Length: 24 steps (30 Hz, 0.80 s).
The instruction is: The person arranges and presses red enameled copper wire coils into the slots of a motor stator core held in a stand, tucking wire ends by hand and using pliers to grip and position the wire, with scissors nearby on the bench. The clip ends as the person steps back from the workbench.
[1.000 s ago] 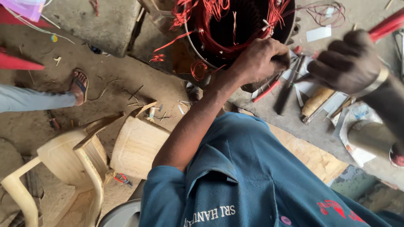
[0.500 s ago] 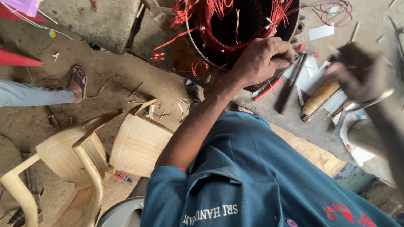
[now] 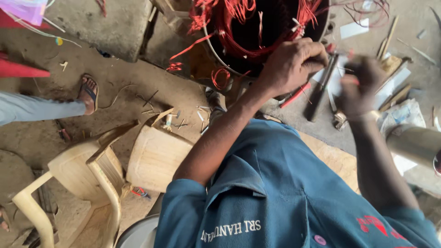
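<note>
A large round motor stator (image 3: 271, 27) stands on the floor, its dark bore ringed with red copper windings (image 3: 229, 18). My left hand (image 3: 294, 64) rests on the near rim, fingers closed over the edge beside the wires. My right hand (image 3: 358, 87) is blurred with motion just right of the stator, above scattered tools, fingers closed on a thin red-handled tool that I cannot make out clearly. A dark metal rod (image 3: 321, 92) lies between my hands.
Red-handled pliers (image 3: 294, 94) and wooden-handled tools (image 3: 395, 64) lie on the floor. A metal cylinder (image 3: 413, 142) is at right. Beige plastic chairs (image 3: 92, 174) stand at lower left. Another person's sandalled foot (image 3: 87, 94) is at left, a concrete block (image 3: 110, 27) behind it.
My right hand has swung down and left toward the stator and is now blurred. My left hand has stayed on the rim.
</note>
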Motion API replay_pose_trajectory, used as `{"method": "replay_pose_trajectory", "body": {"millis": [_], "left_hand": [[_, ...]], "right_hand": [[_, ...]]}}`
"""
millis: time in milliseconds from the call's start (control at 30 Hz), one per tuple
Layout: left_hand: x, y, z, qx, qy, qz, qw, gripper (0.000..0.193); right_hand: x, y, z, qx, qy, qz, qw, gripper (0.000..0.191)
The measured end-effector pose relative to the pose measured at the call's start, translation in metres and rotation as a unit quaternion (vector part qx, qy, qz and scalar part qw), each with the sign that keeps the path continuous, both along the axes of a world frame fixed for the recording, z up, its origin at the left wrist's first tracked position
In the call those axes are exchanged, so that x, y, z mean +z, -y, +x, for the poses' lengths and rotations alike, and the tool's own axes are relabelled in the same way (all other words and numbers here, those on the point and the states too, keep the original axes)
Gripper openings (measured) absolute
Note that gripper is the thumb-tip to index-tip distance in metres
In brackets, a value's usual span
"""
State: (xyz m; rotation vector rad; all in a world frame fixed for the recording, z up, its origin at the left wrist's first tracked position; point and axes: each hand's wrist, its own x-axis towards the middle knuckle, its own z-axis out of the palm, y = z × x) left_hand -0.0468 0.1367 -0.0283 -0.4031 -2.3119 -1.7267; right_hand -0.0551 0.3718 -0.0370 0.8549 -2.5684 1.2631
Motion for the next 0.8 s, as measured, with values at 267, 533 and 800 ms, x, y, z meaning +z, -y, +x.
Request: {"method": "replay_pose_trajectory", "body": {"millis": [267, 533, 800], "left_hand": [[-0.006, -0.002, -0.002, -0.013, 0.05, -0.014, 0.999, 0.013], [-0.01, 0.0, -0.002, -0.021, 0.035, -0.007, 0.999, 0.012], [0.006, 0.004, 0.0, -0.012, 0.061, -0.011, 0.998, 0.011]], "right_hand": [[0.033, -0.027, -0.062, 0.173, -0.183, 0.165, 0.954, 0.056], [0.065, -0.013, -0.085, 0.277, -0.252, 0.367, 0.851, 0.043], [0.03, 0.004, -0.032, 0.074, 0.099, 0.067, 0.99, 0.049]]}}
